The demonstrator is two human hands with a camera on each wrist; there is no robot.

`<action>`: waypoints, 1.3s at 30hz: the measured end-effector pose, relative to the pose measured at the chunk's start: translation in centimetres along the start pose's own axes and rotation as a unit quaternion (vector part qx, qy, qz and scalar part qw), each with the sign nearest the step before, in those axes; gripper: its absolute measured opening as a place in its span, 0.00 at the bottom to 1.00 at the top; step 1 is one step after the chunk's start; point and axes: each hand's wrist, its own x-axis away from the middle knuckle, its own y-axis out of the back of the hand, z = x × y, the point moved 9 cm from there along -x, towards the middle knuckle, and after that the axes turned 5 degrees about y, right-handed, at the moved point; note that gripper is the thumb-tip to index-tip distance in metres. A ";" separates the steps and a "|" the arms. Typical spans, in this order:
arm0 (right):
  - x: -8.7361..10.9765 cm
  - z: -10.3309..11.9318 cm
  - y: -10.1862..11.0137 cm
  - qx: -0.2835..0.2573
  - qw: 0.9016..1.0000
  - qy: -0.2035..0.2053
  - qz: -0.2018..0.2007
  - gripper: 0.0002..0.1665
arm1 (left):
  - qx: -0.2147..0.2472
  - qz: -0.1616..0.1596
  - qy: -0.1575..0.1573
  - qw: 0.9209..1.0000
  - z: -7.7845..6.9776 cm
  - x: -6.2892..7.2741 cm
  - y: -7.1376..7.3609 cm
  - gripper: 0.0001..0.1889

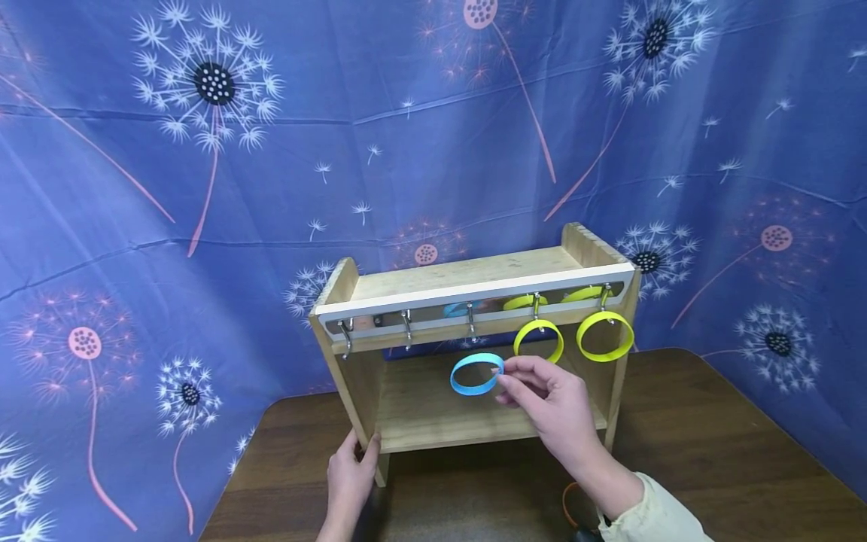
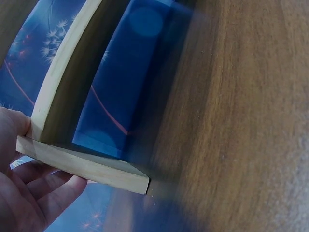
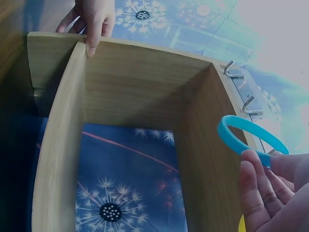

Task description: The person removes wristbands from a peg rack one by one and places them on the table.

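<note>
Between thumb and fingertips, my right hand point(image 1: 552, 399) pinches a light blue silicone wristband point(image 1: 477, 375) in front of the wooden shelf point(image 1: 467, 440). In the right wrist view the blue wristband point(image 3: 251, 133) is near the metal hooks point(image 3: 252, 105) along the shelf's upper edge. My left hand point(image 1: 350, 478) grips the shelf's left side panel low down; the left wrist view shows thumb and fingers on either side of the panel point(image 2: 82, 166). Two yellow wristbands point(image 1: 605, 336) hang from the two rightmost hooks. The three hooks to their left point(image 1: 408, 331) carry nothing.
A shiny strip point(image 1: 433, 317) behind the hooks reflects the bands. The shelf stands on a brown wooden table point(image 1: 704, 444). Near my right forearm lies an orange band point(image 1: 567, 506), partly hidden, beside something dark. A blue dandelion-print cloth point(image 1: 379, 181) hangs behind.
</note>
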 end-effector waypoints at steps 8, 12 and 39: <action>0.8 -0.2 1.0 0.008 1.000 -0.018 -0.001 0.08 | -0.005 -0.004 -0.004 1.000 -0.1 0.0 0.1 0.04; 1.2 -0.4 1.6 0.007 1.000 -0.026 -0.006 0.08 | -0.002 0.001 0.001 1.000 0.0 0.0 0.0 0.04; 4.2 -3.2 6.6 0.087 0.994 -0.066 -0.023 0.09 | 0.001 0.004 0.001 1.000 0.0 0.0 0.0 0.04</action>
